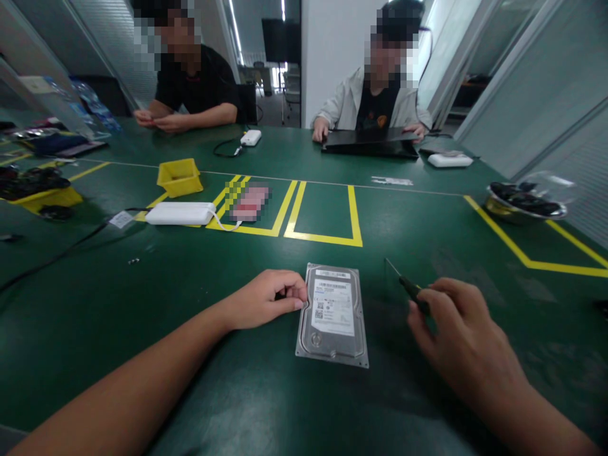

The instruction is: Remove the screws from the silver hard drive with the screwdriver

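A silver hard drive [333,316] with a white printed label lies flat on the green table in front of me. At its left edge, my left hand [270,299] is closed, the curled fingertips and thumb meeting the drive's side. My right hand [456,323] is to the right of the drive, apart from it, gripping a screwdriver [412,290] by its dark handle. The thin metal shaft points away and to the left, its tip clear of the drive. Some of the handle is hidden behind my fingers.
A white power bank [180,214] is cabled to a pixelated pink device [251,204]. Beyond stands a yellow bin [179,177]. Small screws [133,261] lie at left. A bowl of dark parts [525,201] sits right. Two people sit opposite, one holding a black laptop-like panel [370,144].
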Motion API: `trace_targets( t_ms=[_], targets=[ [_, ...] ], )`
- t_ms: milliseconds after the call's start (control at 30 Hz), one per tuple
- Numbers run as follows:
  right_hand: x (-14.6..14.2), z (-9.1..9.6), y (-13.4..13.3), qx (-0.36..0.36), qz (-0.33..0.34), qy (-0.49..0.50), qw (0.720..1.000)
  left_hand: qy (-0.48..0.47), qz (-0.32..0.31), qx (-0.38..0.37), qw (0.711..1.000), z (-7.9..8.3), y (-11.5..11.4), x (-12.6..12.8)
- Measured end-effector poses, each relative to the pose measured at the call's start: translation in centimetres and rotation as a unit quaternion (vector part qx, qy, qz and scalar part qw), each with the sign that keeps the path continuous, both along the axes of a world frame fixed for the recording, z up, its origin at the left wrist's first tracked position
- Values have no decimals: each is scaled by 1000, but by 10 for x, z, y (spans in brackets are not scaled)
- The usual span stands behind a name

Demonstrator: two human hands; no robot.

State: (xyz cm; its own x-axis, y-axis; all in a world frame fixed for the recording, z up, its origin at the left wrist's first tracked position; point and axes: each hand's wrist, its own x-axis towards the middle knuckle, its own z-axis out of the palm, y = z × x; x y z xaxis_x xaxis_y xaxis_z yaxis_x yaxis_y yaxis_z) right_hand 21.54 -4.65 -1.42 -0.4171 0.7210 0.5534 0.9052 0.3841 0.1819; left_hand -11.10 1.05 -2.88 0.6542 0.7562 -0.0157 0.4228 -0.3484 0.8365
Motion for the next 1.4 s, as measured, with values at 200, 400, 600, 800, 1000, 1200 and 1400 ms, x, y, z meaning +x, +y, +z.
trace_targets(
  t_ms=[200,400,600,800,1000,1200,1400],
  targets=[
    [4,-20,8,-139,-67,-26,988,-46,27,-81,995,-1,3,-3],
    [10,-25,17,-218,-111,0,970,-112,58,-130,984,5,3,-1],
    [20,-25,18,-213,-110,6,971,-59,118,-110,985,26,-3,-8],
    [31,-26,19,-211,-117,27,970,172,201,24,964,51,-6,-59],
    [33,-27,19,-187,-137,-9,973,494,343,130,788,63,-11,-133],
    [31,-22,18,-186,-149,-36,970,589,370,92,712,51,-12,-206],
    [33,-22,19,-177,-118,-29,977,585,385,37,713,26,-10,-234]
  ],
)
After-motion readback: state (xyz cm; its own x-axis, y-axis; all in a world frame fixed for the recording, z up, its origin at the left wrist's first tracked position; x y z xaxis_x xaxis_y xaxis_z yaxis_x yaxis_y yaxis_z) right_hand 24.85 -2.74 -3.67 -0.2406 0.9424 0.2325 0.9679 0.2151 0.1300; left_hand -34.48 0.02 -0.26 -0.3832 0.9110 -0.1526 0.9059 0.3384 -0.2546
